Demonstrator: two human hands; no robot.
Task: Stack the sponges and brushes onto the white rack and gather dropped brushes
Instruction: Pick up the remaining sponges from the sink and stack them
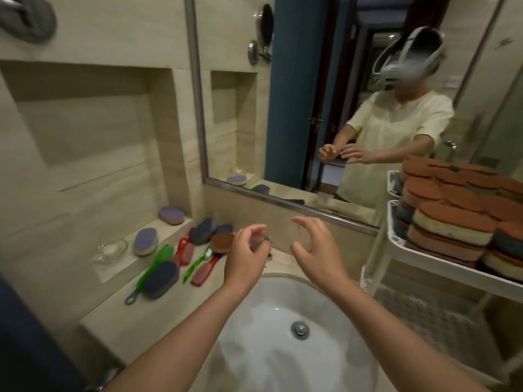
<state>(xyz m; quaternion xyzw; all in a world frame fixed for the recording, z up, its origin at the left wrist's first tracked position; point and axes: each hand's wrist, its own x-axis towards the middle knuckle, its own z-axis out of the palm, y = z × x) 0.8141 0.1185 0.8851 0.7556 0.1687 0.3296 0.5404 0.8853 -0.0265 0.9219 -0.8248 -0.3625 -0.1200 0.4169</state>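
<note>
- Loose sponges and brushes lie in a cluster on the desk (119, 315), left of the sink: a green long-handled brush (162, 257) with a dark blue sponge (162, 280) lying across it, two red brushes (185, 251) (204, 272), a slim green brush (196, 264) between them, and a further dark blue sponge (202, 232) beside a rust-topped sponge (223, 241) against the back wall.
- Two purple-topped sponges (171, 215) (145, 241) sit on the low ledge (121, 265) behind the desk, next to a glass dish (110, 250).
- The white rack (393, 224) stands at the right of the sink, its upper tiers packed with stacked sponges (452, 219), mostly rust-topped.
- The left hand (246, 258) is raised over the back of the sink, fingers curled in towards the thumb; a blurred grey thing (263, 241) shows at its fingertips, and I cannot tell whether the hand pinches it.
- The right hand (317, 250) is just beside it, apart from it, fingers spread and bent like a claw, holding nothing.
- Below both forearms is the white sink (254, 349) with its metal drain (300, 329).
- The mirror (297, 108) above reflects the person with both hands raised.
</note>
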